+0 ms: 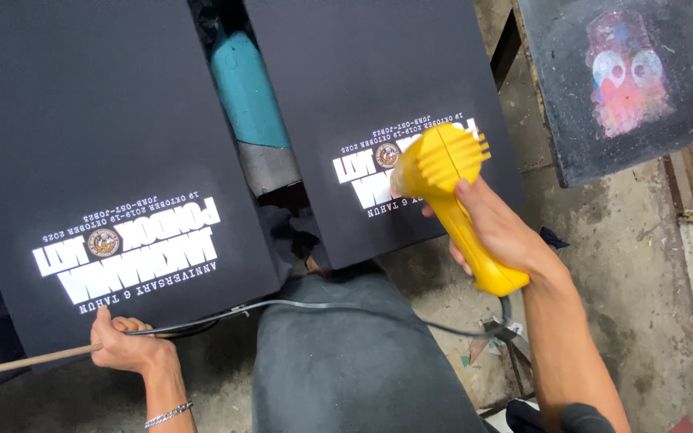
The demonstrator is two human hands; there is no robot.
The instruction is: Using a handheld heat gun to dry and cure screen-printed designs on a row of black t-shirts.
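Note:
My right hand (500, 232) grips the handle of a yellow heat gun (447, 172), its nozzle pointed down at the white printed design on a black shirt stretched over the right board (362, 88). My left hand (126, 343) rests at the near edge of the left black board (98, 136), which carries the same white print with a small round emblem. Its fingers are curled around a thin wooden stick (22, 362) and touch the gun's grey cord (298, 305). A silver chain bracelet is on my left wrist.
A third dark board (571, 112) with a faded pink and blue ink stain stands at the upper right. A teal and grey arm (250, 104) shows in the gap between the two boards. My dark-clothed lap (346, 369) is below, with a rough concrete floor (643, 265) to the right.

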